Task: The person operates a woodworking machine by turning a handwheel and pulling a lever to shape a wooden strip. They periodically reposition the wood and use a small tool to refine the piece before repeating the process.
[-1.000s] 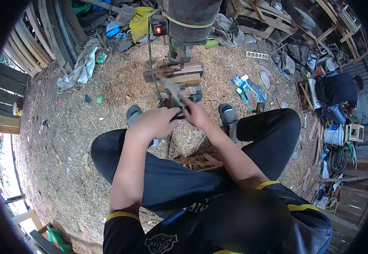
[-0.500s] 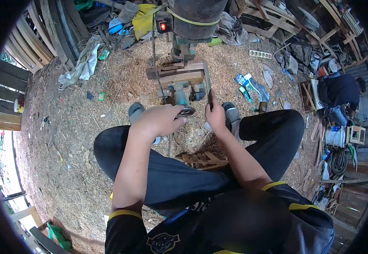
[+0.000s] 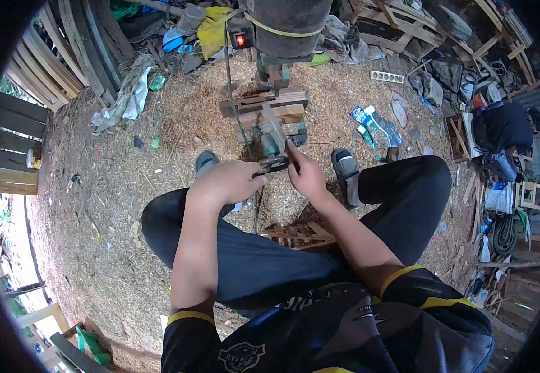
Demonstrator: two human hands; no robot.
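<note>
My left hand (image 3: pixel 235 180) is closed on the rim of a dark handwheel (image 3: pixel 275 163) at the front of a green machine vise (image 3: pixel 268 142). In my right hand (image 3: pixel 307 176) is the near end of a long thin strip (image 3: pixel 274 122), which slants up and left over the vise. Wooden pieces (image 3: pixel 290 110) lie across the vise top. Above them hangs the machine's spindle part (image 3: pixel 276 74), below a large dark drum-shaped body (image 3: pixel 287 22). A switch box with a lit red switch (image 3: pixel 240 40) is beside that body.
Wood shavings cover the floor (image 3: pixel 127 217). A power strip (image 3: pixel 387 77) and plastic packets (image 3: pixel 375 127) lie at the right. Another person (image 3: pixel 505 130) bends over at the far right. Wooden scraps (image 3: pixel 298 233) lie between my legs; boards (image 3: pixel 46 71) lean at the upper left.
My right hand has moved left and slightly down, bringing the strip from the right side of the wood across the vise. My left hand stays at the handwheel.
</note>
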